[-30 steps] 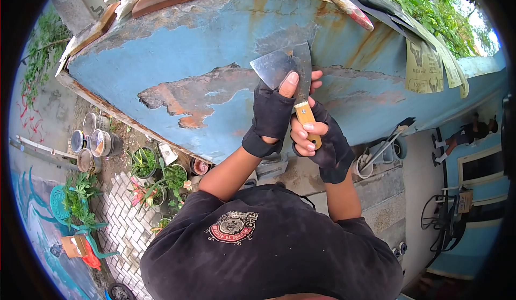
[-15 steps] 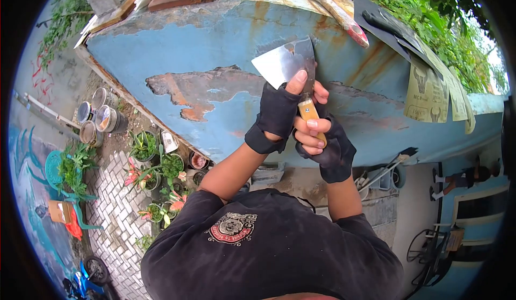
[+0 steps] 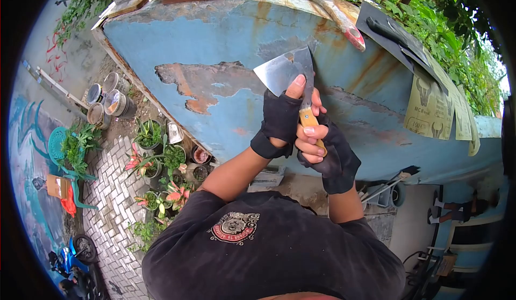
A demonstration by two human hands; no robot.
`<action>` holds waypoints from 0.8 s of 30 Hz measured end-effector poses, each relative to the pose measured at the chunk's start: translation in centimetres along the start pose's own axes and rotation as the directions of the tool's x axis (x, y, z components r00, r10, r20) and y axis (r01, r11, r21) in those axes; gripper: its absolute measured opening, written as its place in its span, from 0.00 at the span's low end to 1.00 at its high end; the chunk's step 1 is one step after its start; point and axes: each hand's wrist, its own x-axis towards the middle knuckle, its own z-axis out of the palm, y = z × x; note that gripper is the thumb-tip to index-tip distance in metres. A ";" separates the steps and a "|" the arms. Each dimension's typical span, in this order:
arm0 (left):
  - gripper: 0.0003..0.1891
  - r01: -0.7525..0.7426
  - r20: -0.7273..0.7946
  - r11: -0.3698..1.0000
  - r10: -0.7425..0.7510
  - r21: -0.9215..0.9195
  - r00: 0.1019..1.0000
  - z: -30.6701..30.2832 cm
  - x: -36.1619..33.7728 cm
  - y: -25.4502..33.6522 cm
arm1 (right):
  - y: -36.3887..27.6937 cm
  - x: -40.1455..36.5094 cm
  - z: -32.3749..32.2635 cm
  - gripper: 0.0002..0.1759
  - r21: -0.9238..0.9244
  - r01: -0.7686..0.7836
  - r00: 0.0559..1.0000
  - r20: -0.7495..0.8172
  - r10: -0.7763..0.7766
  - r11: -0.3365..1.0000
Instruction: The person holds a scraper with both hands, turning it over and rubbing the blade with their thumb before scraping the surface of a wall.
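A putty knife (image 3: 287, 66) with a broad metal blade and a yellowish wooden handle is held in front of the peeling blue wall (image 3: 215, 36). My left hand (image 3: 284, 112), in a black fingerless glove, grips the lower blade, thumb across its face and fingertips showing past the far edge. Around the handle, the fingers of my right hand (image 3: 328, 147) are wrapped, also in a black fingerless glove. The blade points up and left, overlapping a rough grey patch on the wall. Some dark marks show on the metal near its tip.
On the wall's top lie a paintbrush (image 3: 328, 7) with a red-tipped handle and sandpaper sheets (image 3: 427, 106) hanging over the edge. Buckets (image 3: 118, 104) and potted plants (image 3: 150, 136) stand at lower left. Another person (image 3: 467, 207) is at far right.
The whole view has shifted slightly, with the wall's left part moving right. Both hands keep their hold on the putty knife, whose blade looks turned a little.
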 end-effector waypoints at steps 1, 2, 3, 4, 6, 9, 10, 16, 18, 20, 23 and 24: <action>0.21 -0.008 0.006 1.000 0.008 0.002 1.000 0.0 0.4 0.1 | -0.4 0.0 0.1 0.17 -0.015 -0.017 1.000 -0.019 0.017 1.000; 0.19 -0.022 0.017 1.000 0.022 -0.016 1.000 -0.1 1.0 0.3 | -0.8 0.6 0.3 0.17 -0.016 -0.012 1.000 -0.017 0.012 1.000; 0.20 -0.029 0.025 0.999 0.030 -0.037 0.999 -0.2 1.5 0.4 | -1.2 1.7 0.6 0.17 -0.041 -0.010 1.000 0.019 0.011 0.999; 0.21 -0.102 0.091 0.993 0.106 -0.052 0.990 -0.2 2.2 1.1 | -1.6 2.0 0.8 0.17 -0.070 -0.011 0.999 0.052 0.015 0.997; 0.20 -0.069 0.047 0.995 0.072 -0.066 0.996 0.4 1.8 1.6 | -1.3 1.2 1.4 0.17 -0.091 -0.004 0.999 0.033 0.007 0.996; 0.18 -0.056 0.066 0.997 0.060 -0.058 0.996 -0.2 1.0 0.1 | -0.8 0.9 0.7 0.17 -0.071 -0.011 1.000 0.007 0.012 0.997; 0.18 -0.071 0.069 0.995 0.076 -0.074 0.995 -0.4 1.2 0.1 | -0.6 1.1 0.7 0.17 -0.073 0.000 1.000 0.018 0.001 0.997; 0.16 -0.038 0.039 0.997 0.041 -0.067 0.998 -0.4 0.5 0.8 | 0.4 0.4 1.9 0.14 -0.090 0.062 0.997 -0.044 -0.066 0.994; 0.17 0.003 0.025 0.997 -0.001 -0.075 1.000 -0.6 0.2 0.0 | 0.6 0.3 1.3 0.13 -0.084 0.049 0.998 -0.037 -0.053 0.995; 0.17 -0.004 0.018 0.998 0.005 -0.065 1.000 -1.0 0.5 0.1 | 0.8 0.7 0.7 0.11 -0.078 0.051 0.997 -0.054 -0.055 0.996; 0.17 0.006 0.017 0.998 -0.005 -0.061 1.000 -0.5 0.3 0.0 | 0.5 0.4 0.7 0.11 -0.080 0.039 0.999 -0.032 -0.042 0.996; 0.16 0.003 0.000 0.999 -0.003 -0.047 1.000 -0.2 0.1 -0.2 | 0.5 0.1 0.3 0.11 -0.070 0.025 0.998 -0.058 -0.029 0.997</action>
